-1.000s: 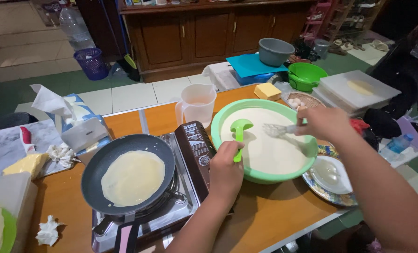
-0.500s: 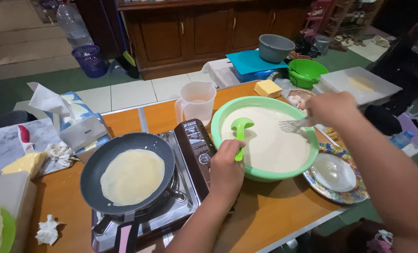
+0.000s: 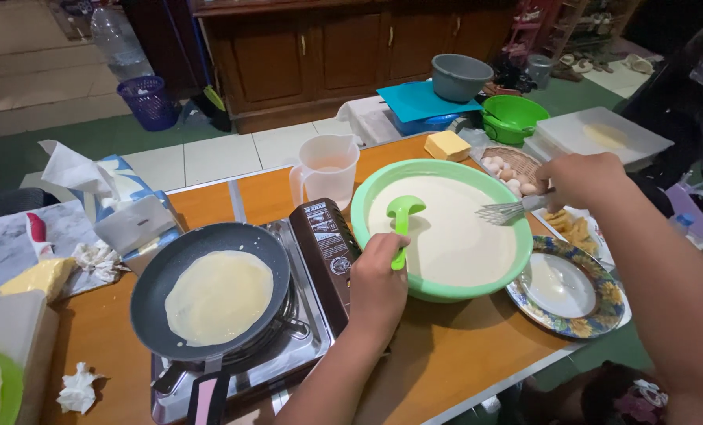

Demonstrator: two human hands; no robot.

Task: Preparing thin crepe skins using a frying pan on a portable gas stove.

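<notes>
While a thin crepe (image 3: 219, 297) sets in the dark pan (image 3: 151, 291) on the portable stove (image 3: 304, 346), the batter step looks to be in hand. Left hand (image 3: 377, 279) is clenched around the green ladle (image 3: 403, 224) handle, its cup resting on the batter in the green bowl (image 3: 367, 206), forearm coming up from the bottom edge. Right hand (image 3: 580, 179) grips a wire whisk (image 3: 505, 211), its wires at the bowl's far rim, arm reaching in from the right, wrist bent down. Judging by this, the next scoop needs a level ladle over the stove's canister cover. Patterned plate (image 3: 595, 315) sits just beside the bowl.
</notes>
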